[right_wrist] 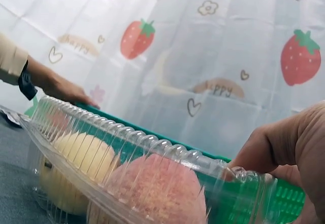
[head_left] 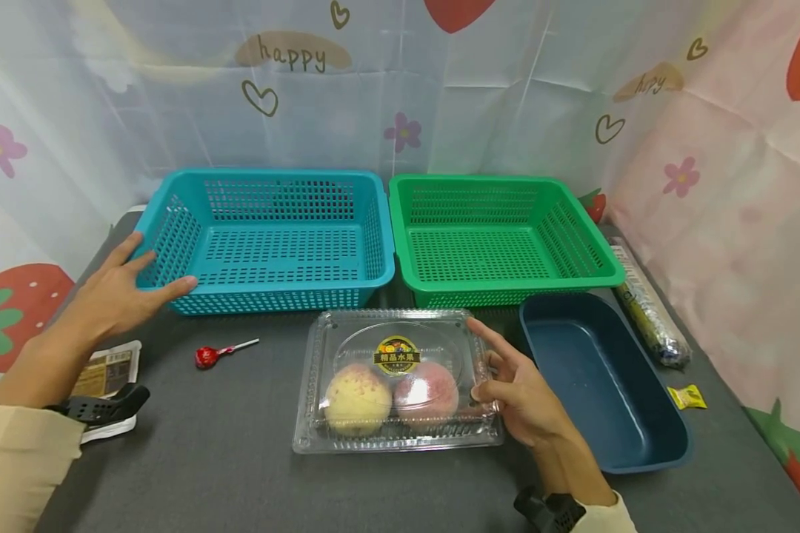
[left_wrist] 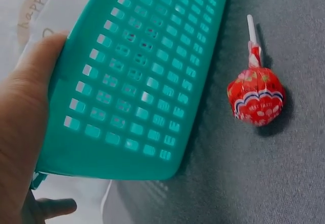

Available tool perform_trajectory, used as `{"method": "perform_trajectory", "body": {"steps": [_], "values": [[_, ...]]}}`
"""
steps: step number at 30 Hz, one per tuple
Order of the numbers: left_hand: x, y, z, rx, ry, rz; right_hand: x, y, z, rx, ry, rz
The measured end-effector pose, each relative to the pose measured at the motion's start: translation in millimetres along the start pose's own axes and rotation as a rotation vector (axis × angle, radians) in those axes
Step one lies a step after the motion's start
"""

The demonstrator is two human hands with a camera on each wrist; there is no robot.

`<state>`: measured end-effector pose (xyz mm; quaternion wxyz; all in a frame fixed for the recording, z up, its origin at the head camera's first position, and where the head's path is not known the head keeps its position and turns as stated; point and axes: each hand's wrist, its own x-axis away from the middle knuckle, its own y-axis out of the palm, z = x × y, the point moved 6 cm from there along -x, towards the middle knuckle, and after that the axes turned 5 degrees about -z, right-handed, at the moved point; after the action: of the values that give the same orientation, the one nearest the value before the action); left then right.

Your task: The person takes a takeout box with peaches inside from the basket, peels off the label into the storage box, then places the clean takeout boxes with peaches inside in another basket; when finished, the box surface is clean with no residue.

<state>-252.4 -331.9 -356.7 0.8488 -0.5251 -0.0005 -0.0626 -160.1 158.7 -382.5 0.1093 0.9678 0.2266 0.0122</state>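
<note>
The clear plastic clamshell box (head_left: pixel 398 381) lies flat and closed on the dark grey surface (head_left: pixel 240 459), just in front of the gap between the two baskets. Its lid carries a round label, and its ribbed rim shows plainly in the right wrist view. Inside sit two round fruits side by side: a pale yellow one with pink speckles (head_left: pixel 358 400) on the left and a pinker one (head_left: pixel 427 394) on the right. The teal basket (head_left: pixel 270 237), perforated, stands upright behind and to the left of the box.
</note>
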Motion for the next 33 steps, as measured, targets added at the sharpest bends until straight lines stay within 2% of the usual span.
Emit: {"method": "perform_trajectory", "body": {"steps": [3, 6, 10, 13, 17, 22, 33], "values": [[4.2, -1.9, 5.3, -0.006, -0.001, 0.017, 0, -3, 2, 0.026, 0.012, 0.007], [14.4, -7.1, 18.5, -0.031, 0.007, 0.086, 0, -5, 4, 0.049, 0.027, 0.015], [35.7, -14.0, 48.6, -0.032, 0.032, 0.213, 0, -6, 5, 0.075, 0.057, 0.024], [51.9, -12.3, 72.2, 0.010, 0.054, 0.247, 1, -6, 5, 0.100, 0.074, 0.022], [66.4, -2.5, 97.0, 0.052, 0.085, 0.242, 1, -6, 4, 0.121, 0.087, 0.019], [75.0, 16.8, 118.1, 0.110, 0.144, 0.212, 1, -6, 4, 0.133, 0.093, 0.015], [85.5, 51.1, 140.2, 0.238, 0.211, 0.160, 1, -7, 3, 0.170, 0.073, 0.000]]}}
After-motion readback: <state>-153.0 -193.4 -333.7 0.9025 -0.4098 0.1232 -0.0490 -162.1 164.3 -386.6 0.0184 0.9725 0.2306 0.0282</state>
